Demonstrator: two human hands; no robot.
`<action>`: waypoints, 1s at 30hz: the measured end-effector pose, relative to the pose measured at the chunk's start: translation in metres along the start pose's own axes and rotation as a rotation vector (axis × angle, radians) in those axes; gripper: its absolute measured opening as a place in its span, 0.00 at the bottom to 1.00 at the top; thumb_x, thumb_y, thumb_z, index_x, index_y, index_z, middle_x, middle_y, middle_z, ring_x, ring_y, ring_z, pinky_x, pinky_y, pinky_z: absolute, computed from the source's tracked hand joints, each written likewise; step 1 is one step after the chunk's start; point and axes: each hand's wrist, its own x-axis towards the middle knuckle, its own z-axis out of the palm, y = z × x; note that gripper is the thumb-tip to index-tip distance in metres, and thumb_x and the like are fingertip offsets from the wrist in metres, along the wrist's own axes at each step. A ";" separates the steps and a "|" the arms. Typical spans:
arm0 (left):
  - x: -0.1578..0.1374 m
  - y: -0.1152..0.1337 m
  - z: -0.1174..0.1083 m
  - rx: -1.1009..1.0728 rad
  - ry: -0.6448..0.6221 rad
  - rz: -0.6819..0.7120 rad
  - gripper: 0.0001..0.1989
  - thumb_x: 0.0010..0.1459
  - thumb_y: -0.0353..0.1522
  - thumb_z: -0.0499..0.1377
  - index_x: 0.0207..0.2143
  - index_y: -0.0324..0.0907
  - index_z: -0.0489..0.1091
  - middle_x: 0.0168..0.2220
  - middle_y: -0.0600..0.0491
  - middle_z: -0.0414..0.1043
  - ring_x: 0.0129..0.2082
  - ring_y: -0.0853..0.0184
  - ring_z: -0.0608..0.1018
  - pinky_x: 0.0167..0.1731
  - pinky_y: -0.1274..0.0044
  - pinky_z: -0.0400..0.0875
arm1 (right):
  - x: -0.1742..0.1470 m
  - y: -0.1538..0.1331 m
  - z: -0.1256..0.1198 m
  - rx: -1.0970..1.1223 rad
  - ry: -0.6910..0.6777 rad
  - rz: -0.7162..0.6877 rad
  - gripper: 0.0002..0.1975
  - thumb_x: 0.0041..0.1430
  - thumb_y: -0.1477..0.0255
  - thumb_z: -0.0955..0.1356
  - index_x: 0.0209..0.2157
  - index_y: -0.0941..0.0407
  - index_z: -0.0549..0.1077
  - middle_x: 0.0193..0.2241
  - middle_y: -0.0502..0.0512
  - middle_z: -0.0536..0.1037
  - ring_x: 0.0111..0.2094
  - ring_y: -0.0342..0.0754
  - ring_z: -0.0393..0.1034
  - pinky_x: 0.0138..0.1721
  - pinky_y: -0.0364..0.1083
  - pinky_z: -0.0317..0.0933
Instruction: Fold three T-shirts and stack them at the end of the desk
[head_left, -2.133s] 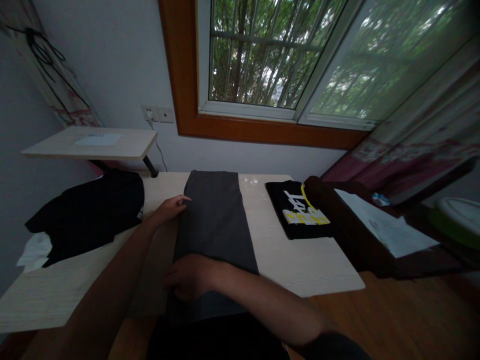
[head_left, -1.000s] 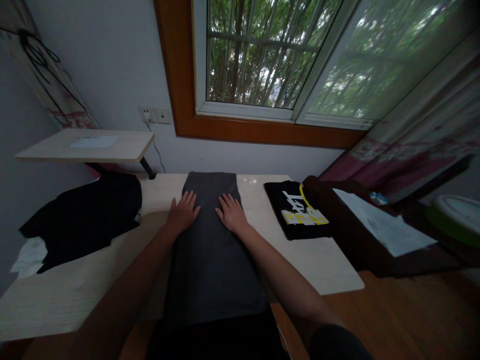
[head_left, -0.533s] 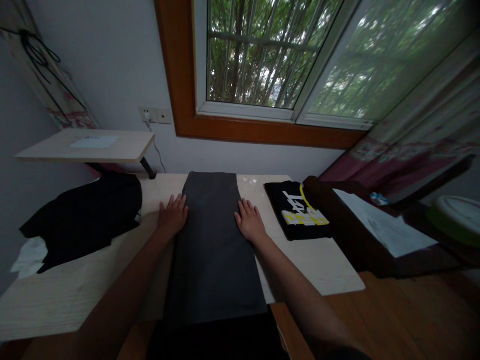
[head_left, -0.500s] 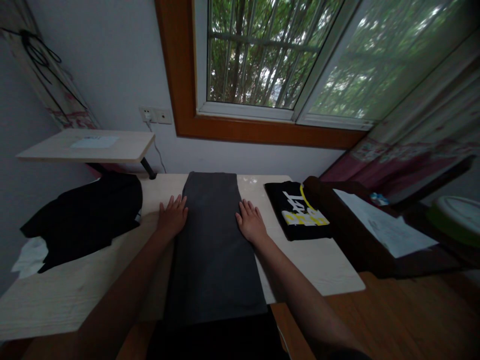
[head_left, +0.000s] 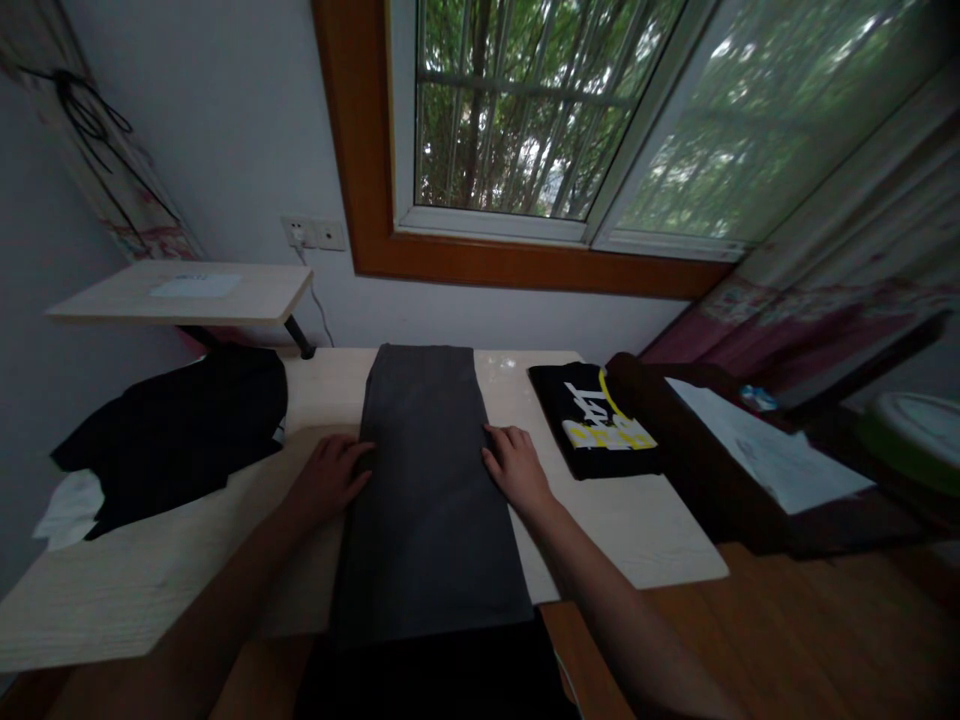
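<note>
A dark grey cloth, folded into a long flat strip, runs from the back of the table to its front edge. I cannot make out which garment it is. My left hand is at the strip's left edge, thumb and fingers apart, fingertips touching the fabric. On the opposite edge, my right hand rests with bent, parted fingers against the cloth. Neither hand visibly grips it. To the right lies a neatly folded black T-shirt with white and yellow print.
A loose black garment with a white piece lies at the left of the pale wooden table. Behind it stands a small raised shelf. Dark brown furniture holding paper adjoins the right side.
Both hands have slid toward me along the cloth's edges. Their fingers, flat and stretched before, are now more bent. The cloth itself looks unmoved.
</note>
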 end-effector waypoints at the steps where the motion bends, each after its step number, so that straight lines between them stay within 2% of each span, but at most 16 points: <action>1: -0.004 0.001 -0.002 -0.027 0.003 -0.021 0.24 0.64 0.43 0.58 0.59 0.46 0.68 0.51 0.45 0.69 0.53 0.54 0.69 0.56 0.58 0.66 | -0.001 0.000 -0.002 0.027 -0.004 0.001 0.22 0.67 0.65 0.65 0.61 0.54 0.69 0.46 0.61 0.76 0.52 0.59 0.65 0.57 0.57 0.62; 6: -0.019 0.013 -0.012 -0.184 -0.058 -0.027 0.23 0.62 0.45 0.60 0.57 0.47 0.69 0.44 0.48 0.72 0.46 0.56 0.72 0.51 0.62 0.68 | -0.001 0.003 -0.004 0.176 -0.039 0.015 0.23 0.64 0.66 0.67 0.60 0.54 0.70 0.35 0.57 0.77 0.49 0.58 0.65 0.54 0.56 0.62; 11: -0.023 0.019 -0.017 -0.297 -0.135 -0.054 0.25 0.62 0.44 0.60 0.59 0.48 0.68 0.39 0.50 0.74 0.41 0.60 0.74 0.47 0.65 0.68 | -0.001 0.004 -0.005 0.249 -0.041 0.044 0.24 0.62 0.67 0.68 0.59 0.54 0.71 0.34 0.56 0.77 0.49 0.57 0.65 0.53 0.55 0.63; 14: -0.024 0.021 -0.022 -0.340 -0.235 -0.077 0.26 0.62 0.47 0.59 0.60 0.49 0.69 0.38 0.50 0.73 0.38 0.61 0.74 0.45 0.67 0.69 | -0.002 0.004 -0.006 0.268 -0.045 0.062 0.22 0.62 0.67 0.68 0.58 0.54 0.73 0.35 0.57 0.77 0.49 0.57 0.66 0.52 0.54 0.64; 18: -0.032 0.029 -0.029 -0.382 -0.373 -0.083 0.26 0.61 0.50 0.59 0.59 0.53 0.69 0.40 0.50 0.72 0.40 0.61 0.74 0.44 0.69 0.69 | -0.002 0.004 -0.006 0.271 -0.054 0.085 0.22 0.63 0.67 0.68 0.58 0.53 0.73 0.35 0.57 0.77 0.47 0.56 0.68 0.51 0.54 0.66; 23: -0.046 0.039 -0.040 -0.476 -0.521 -0.110 0.19 0.63 0.44 0.58 0.54 0.52 0.72 0.47 0.50 0.73 0.45 0.61 0.74 0.48 0.69 0.69 | -0.002 0.006 -0.006 0.301 -0.061 0.084 0.21 0.63 0.67 0.68 0.57 0.52 0.74 0.34 0.56 0.76 0.45 0.56 0.68 0.49 0.54 0.66; 30: -0.045 0.038 -0.057 -0.600 -0.704 -0.134 0.12 0.61 0.39 0.58 0.45 0.50 0.77 0.45 0.54 0.77 0.47 0.63 0.77 0.50 0.71 0.69 | -0.005 0.009 -0.010 0.335 -0.107 0.023 0.13 0.65 0.68 0.67 0.47 0.51 0.80 0.35 0.57 0.78 0.46 0.55 0.67 0.50 0.54 0.63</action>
